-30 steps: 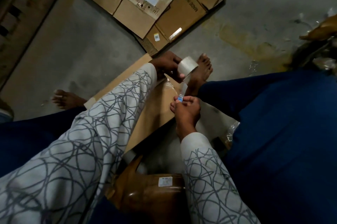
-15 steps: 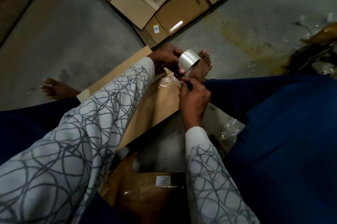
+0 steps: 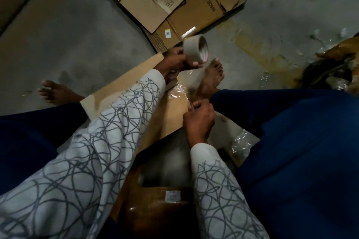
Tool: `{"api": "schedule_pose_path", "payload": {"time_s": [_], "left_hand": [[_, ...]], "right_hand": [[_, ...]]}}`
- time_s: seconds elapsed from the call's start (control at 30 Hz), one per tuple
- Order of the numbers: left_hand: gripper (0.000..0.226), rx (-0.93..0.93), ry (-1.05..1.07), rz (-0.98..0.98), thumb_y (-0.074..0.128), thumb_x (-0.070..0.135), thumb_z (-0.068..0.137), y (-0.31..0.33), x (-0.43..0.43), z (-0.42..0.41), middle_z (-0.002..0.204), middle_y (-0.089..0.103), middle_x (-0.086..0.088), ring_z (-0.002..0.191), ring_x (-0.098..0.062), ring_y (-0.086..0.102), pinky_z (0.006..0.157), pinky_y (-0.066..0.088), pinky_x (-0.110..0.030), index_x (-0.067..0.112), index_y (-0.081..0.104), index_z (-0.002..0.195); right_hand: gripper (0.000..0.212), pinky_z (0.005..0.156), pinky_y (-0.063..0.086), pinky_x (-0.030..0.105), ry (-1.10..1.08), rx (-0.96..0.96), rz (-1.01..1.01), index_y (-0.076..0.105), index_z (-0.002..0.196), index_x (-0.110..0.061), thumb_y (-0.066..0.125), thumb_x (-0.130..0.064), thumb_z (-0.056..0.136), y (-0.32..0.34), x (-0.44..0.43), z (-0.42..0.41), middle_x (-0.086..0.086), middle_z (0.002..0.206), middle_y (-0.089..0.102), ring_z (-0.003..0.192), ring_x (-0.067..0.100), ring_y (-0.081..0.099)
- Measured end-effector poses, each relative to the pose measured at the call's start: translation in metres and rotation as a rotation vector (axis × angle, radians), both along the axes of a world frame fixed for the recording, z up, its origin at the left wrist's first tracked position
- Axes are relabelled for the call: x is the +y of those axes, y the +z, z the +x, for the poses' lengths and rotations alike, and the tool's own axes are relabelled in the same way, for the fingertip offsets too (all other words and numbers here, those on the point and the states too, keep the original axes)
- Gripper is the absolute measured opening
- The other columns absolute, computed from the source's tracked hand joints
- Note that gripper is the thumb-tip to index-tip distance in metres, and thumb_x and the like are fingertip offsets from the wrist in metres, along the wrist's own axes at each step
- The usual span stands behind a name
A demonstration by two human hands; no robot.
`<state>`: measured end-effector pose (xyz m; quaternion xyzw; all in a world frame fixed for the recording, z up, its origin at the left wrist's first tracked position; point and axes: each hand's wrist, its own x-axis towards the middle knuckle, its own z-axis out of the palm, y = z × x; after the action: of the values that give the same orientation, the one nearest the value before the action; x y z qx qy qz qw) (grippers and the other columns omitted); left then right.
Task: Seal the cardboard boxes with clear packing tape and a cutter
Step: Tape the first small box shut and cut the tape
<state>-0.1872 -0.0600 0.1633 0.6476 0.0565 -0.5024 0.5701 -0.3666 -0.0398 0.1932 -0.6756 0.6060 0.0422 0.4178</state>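
A flat cardboard box lies on the floor between my legs. My left hand grips a roll of clear packing tape raised above the box's far end. A strip of tape runs from the roll down toward my right hand. That hand is curled round a small cutter at the box's right edge; only the cutter's tip shows. Crumpled clear tape sticks on the box by the strip.
Flattened cardboard boxes lie on the concrete floor ahead. My bare feet flank the box. A brown shiny package sits close in front of me. Plastic wrap and debris lie to the right.
My left hand has lifted the tape roll up and away, stretching the strip. My right hand with the cutter has drawn back down toward me along the box edge.
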Motion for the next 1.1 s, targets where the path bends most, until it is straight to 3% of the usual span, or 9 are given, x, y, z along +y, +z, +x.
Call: {"api": "schedule_pose_path", "payload": {"time_s": [0.1,0.2,0.33,0.5,0.63,0.77,0.83,0.93,1.1], "left_hand": [[0.054,0.019,0.073,-0.041,0.061,-0.031,0.073,0.000,0.000,-0.007,0.123,0.058,-0.034,0.101,-0.046,0.066,0.078,0.062,-0.044,-0.019,0.054,0.125],[0.054,-0.046,-0.077,-0.013,0.065,-0.030,0.072,0.025,0.009,-0.010,0.117,0.062,-0.032,0.098,-0.044,0.069,0.077,0.063,-0.044,-0.016,0.057,0.123],[0.053,-0.347,-0.276,0.124,0.075,-0.022,0.067,0.078,0.051,-0.011,0.111,0.068,-0.016,0.099,-0.031,0.069,0.074,0.063,-0.041,-0.001,0.066,0.115],[0.055,-0.557,-0.256,0.315,0.077,-0.024,0.059,0.148,0.145,-0.008,0.090,0.069,-0.004,0.078,-0.018,0.068,0.061,0.059,-0.032,0.007,0.069,0.104],[0.051,-0.663,-0.131,0.558,0.083,-0.014,0.062,0.173,0.239,-0.017,0.087,0.071,-0.006,0.081,-0.025,0.069,0.074,0.060,-0.035,0.016,0.070,0.100],[0.051,-0.602,0.080,0.594,0.070,-0.025,0.066,0.172,0.298,-0.063,0.081,0.066,-0.002,0.072,-0.012,0.063,0.050,0.052,-0.013,0.014,0.066,0.098],[0.053,-0.583,0.094,0.587,0.071,-0.024,0.062,0.158,0.314,-0.085,0.087,0.070,-0.005,0.076,-0.015,0.066,0.058,0.056,-0.018,0.015,0.068,0.098],[0.061,-0.485,0.063,0.583,0.072,-0.021,0.064,0.131,0.323,-0.106,0.108,0.068,-0.009,0.102,-0.025,0.065,0.074,0.055,-0.026,0.009,0.069,0.117],[0.059,-0.565,-0.135,0.661,0.063,-0.012,0.073,0.113,0.327,-0.129,0.130,0.059,-0.016,0.117,-0.030,0.059,0.095,0.050,-0.032,0.013,0.066,0.126]], "right_hand": [[0.013,0.077,0.039,0.021,-0.048,-0.052,-0.002,0.064,0.099,-0.017,0.069,-0.012,0.088,-0.007,0.002,-0.004,0.001,0.108,0.061,0.089,0.010,0.051],[0.013,0.081,0.057,0.036,-0.145,-0.137,0.033,0.059,0.090,-0.026,0.069,-0.017,0.087,-0.010,0.000,-0.005,-0.003,0.094,0.064,0.085,0.016,0.064],[0.009,0.079,0.045,0.026,-0.195,-0.195,0.026,0.061,0.099,-0.019,0.066,-0.020,0.091,0.000,0.002,0.001,-0.007,0.090,0.060,0.084,0.012,0.055],[0.011,0.075,0.035,0.024,-0.180,-0.341,-0.073,0.050,0.101,-0.020,0.059,-0.021,0.097,0.014,0.019,0.009,0.007,0.103,0.064,0.087,0.020,0.056],[0.016,0.076,0.038,0.031,0.166,-0.362,-0.090,0.044,0.111,-0.008,0.053,-0.012,0.099,0.010,0.030,0.026,0.017,0.106,0.062,0.096,0.034,0.061],[0.028,0.081,0.032,0.034,0.434,-0.217,-0.133,0.041,0.126,-0.003,0.048,-0.007,0.099,0.020,0.021,0.028,0.017,0.111,0.058,0.111,0.040,0.058],[0.031,0.087,0.029,0.034,0.577,-0.094,-0.172,0.043,0.132,-0.006,0.047,-0.016,0.103,0.037,0.016,0.026,0.015,0.114,0.053,0.110,0.033,0.053],[0.023,0.088,0.041,0.041,0.528,-0.125,-0.246,0.048,0.115,-0.018,0.058,-0.027,0.096,0.038,0.025,0.029,0.014,0.106,0.063,0.104,0.034,0.060],[0.028,0.088,0.036,0.042,0.631,-0.176,-0.500,0.062,0.107,-0.008,0.069,-0.020,0.083,0.032,0.063,0.011,0.020,0.109,0.063,0.107,0.040,0.055]]}}
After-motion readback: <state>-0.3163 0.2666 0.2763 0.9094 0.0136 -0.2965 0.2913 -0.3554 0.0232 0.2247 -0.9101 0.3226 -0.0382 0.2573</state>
